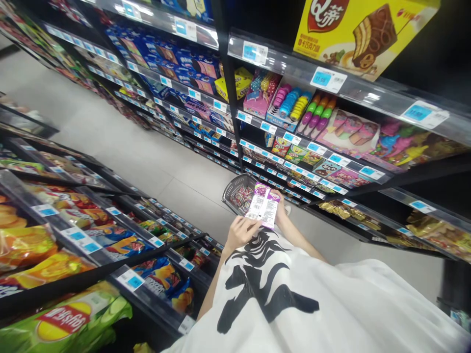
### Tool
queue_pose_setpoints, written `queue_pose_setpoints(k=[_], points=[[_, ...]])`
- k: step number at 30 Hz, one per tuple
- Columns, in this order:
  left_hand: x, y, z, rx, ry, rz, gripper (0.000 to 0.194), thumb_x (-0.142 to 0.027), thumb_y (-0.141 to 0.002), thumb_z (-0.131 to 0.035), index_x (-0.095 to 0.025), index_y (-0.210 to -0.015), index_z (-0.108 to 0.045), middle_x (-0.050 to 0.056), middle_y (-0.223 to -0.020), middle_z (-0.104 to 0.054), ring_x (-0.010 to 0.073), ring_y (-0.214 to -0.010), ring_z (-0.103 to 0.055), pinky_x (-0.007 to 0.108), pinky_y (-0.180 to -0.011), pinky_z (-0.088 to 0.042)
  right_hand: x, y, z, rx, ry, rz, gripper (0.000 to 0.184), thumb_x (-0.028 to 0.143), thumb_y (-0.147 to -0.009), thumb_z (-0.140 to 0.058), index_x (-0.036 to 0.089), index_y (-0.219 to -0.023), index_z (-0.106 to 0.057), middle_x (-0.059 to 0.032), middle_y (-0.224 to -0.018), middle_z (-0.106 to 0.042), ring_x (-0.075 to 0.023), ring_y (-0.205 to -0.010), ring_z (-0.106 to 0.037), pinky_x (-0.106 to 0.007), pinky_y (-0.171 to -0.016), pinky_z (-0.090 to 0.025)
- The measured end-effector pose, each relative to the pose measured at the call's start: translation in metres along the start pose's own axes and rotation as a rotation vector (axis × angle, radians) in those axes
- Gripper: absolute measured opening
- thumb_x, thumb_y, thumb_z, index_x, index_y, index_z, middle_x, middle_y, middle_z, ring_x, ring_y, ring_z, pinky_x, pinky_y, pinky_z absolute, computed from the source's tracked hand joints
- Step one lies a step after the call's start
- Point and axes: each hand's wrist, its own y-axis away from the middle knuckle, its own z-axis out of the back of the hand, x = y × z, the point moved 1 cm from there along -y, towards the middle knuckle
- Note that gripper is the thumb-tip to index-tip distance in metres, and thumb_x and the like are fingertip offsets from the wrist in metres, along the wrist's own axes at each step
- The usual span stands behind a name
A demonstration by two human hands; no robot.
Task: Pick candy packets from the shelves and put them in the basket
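Note:
I hold a small purple and white snack packet (262, 205) in front of my chest, its printed back facing me. My left hand (241, 231) grips its lower left edge with the fingers curled round it. My right hand (281, 210) holds the right side, mostly hidden behind the packet. Just beyond the packet a dark plastic shopping basket (233, 189) with several packets in it sits low, by the floor. My white shirt with a black print (268, 284) fills the lower middle.
I stand in a shop aisle with a pale tiled floor (121, 142). Shelves of crisp bags (66, 245) line the left. Shelves of sweets and biscuits (312, 122) with blue price labels line the right, and a yellow cake box (364, 29) sits on top.

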Motion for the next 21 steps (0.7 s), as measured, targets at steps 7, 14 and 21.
queue_pose_setpoints(k=[7, 14, 21], points=[[-0.001, 0.009, -0.003, -0.020, 0.004, -0.010, 0.032, -0.002, -0.093, -0.058, -0.016, -0.120, -0.066, 0.005, -0.086, -0.070, 0.0145, -0.073, -0.061, 0.032, -0.070, -0.039, 0.009, 0.008, -0.010, -0.049, -0.124, -0.046, 0.036, 0.042, -0.050, -0.081, 0.027, -0.078, -0.065, 0.0021, -0.078, -0.067, -0.0153, -0.062, -0.055, -0.028, -0.058, -0.048], [-0.002, 0.011, -0.002, 0.046, -0.008, -0.033, 0.029, -0.008, -0.097, -0.054, -0.017, -0.123, -0.064, 0.005, -0.089, -0.071, 0.0152, -0.074, -0.061, 0.033, -0.071, -0.040, 0.020, 0.015, -0.016, -0.005, -0.173, -0.087, 0.041, 0.041, -0.048, -0.084, 0.027, -0.079, -0.062, 0.0024, -0.071, -0.064, -0.0181, -0.064, -0.058, -0.030, -0.056, -0.047], [-0.005, 0.008, -0.001, 0.058, -0.004, -0.045, 0.029, -0.005, -0.095, -0.055, -0.015, -0.121, -0.064, 0.005, -0.089, -0.071, 0.0158, -0.075, -0.061, 0.033, -0.071, -0.040, 0.032, 0.019, -0.021, 0.068, -0.211, -0.134, 0.042, 0.058, -0.060, -0.077, 0.025, -0.079, -0.060, -0.0001, -0.069, -0.066, -0.0228, -0.070, -0.065, -0.034, -0.060, -0.053]])
